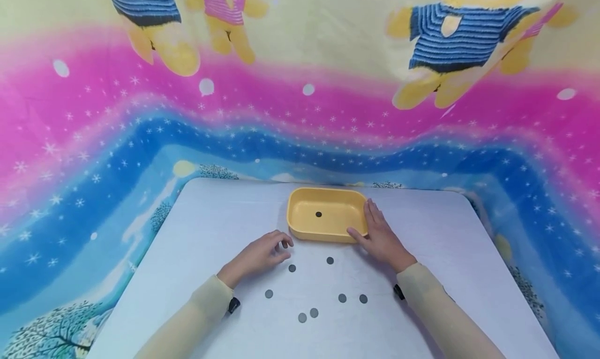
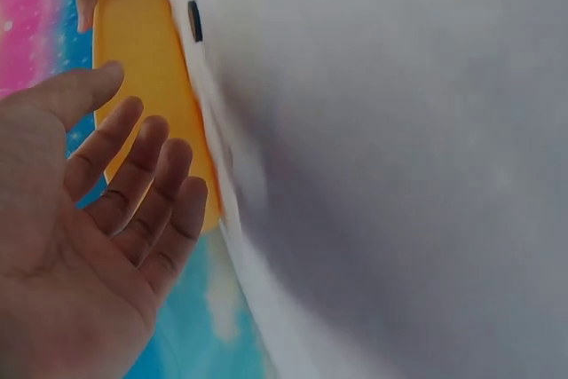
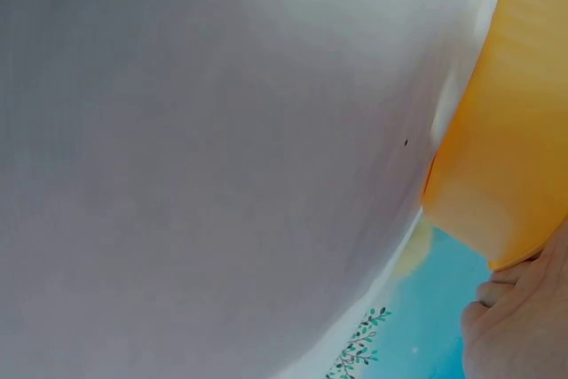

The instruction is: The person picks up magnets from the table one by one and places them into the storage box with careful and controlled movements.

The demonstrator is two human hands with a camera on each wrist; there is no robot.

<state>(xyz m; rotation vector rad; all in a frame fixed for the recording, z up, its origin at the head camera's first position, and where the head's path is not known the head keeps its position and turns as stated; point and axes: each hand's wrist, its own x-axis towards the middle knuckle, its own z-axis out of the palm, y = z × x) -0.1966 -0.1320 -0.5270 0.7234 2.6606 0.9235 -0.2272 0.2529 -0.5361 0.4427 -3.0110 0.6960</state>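
A yellow rectangular box [image 1: 328, 238] with rounded corners stands at the far side of the table, a small dark round disc [image 1: 319, 214] on its floor. My right hand [image 1: 382, 240] holds the box's right front corner, the fingers along the outer right wall and the thumb over the front rim. My left hand [image 1: 262, 254] hovers near the box's left front corner, fingers loosely bent; in the left wrist view the palm [image 2: 80, 281] has nothing in it. Closest to that hand on the table is a grey disc [image 1: 292, 268], with another disc [image 1: 330, 260] to its right.
Several more grey discs lie scattered nearer me, among them a left one [image 1: 269, 294], a right one [image 1: 363, 298] and a front one [image 1: 302, 318]. A white cloth covers the table [image 1: 225, 208]. Behind it hangs a patterned curtain [image 1: 300, 109].
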